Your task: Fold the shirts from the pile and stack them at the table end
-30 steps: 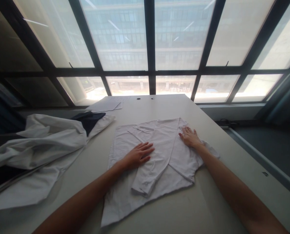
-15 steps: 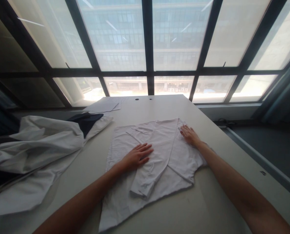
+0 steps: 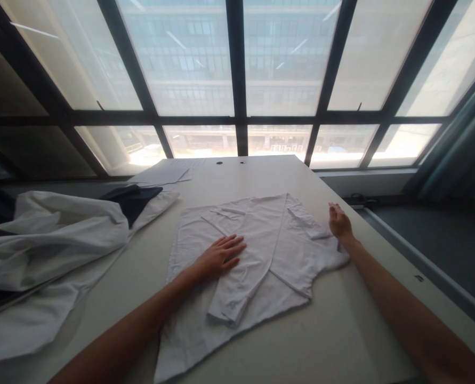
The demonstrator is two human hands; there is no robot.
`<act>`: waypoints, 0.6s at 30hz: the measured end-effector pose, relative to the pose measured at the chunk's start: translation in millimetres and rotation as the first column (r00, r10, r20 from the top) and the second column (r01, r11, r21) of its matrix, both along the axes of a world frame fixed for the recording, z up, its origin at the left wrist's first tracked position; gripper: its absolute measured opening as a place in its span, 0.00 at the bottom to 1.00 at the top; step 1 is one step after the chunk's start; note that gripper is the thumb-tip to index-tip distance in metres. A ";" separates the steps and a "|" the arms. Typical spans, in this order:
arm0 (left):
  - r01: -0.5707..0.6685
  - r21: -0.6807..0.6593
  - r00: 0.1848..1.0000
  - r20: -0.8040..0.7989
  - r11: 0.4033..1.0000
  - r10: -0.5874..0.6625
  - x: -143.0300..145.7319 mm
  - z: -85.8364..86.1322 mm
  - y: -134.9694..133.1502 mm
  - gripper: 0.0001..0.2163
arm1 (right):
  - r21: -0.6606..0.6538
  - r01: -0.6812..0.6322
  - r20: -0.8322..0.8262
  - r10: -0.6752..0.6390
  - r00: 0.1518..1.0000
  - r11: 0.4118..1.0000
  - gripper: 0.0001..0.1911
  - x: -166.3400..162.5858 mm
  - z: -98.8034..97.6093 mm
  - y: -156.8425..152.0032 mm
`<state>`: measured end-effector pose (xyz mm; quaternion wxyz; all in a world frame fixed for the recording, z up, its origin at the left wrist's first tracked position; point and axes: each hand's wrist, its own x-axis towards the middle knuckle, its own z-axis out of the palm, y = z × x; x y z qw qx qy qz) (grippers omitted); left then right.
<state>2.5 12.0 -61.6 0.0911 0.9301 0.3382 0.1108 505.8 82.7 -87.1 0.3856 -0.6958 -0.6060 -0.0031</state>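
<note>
A white shirt (image 3: 285, 256) lies flat and partly folded on the pale table (image 3: 341, 341), one sleeve crossed over its middle. My left hand (image 3: 217, 256) rests palm down on the shirt's centre, fingers stretched out and holding nothing. Off the shirt's right edge, my right hand (image 3: 339, 223) hovers by the table edge, fingers extended and empty.
A heap of white cloth (image 3: 49, 240) with a dark blue garment (image 3: 131, 200) on it fills the left of the table. Sheets of paper (image 3: 163, 173) lie at the far left corner. Large windows (image 3: 237, 80) stand behind; the table's right edge drops to a dark floor.
My right hand has lifted off the shirt and moved right, past the shirt's edge. My left hand stays pressed on the middle. The view has shifted slightly.
</note>
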 end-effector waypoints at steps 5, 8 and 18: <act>0.008 0.005 1.000 0.006 1.000 -0.008 -0.6 -1.2 0.9 0.24 | -0.124 -0.137 0.147 0.154 0.977 0.983 0.34 -47.1 16.1 10.5; 0.005 0.009 1.000 -0.004 1.000 -0.005 -0.2 0.7 -0.3 0.24 | -0.341 -0.161 0.277 0.263 0.924 0.926 0.33 -80.8 19.4 14.6; -0.008 -0.012 0.999 -0.036 1.000 0.007 1.6 6.4 -4.3 0.24 | -0.473 -0.110 0.411 0.329 0.850 0.874 0.34 -94.5 5.9 14.9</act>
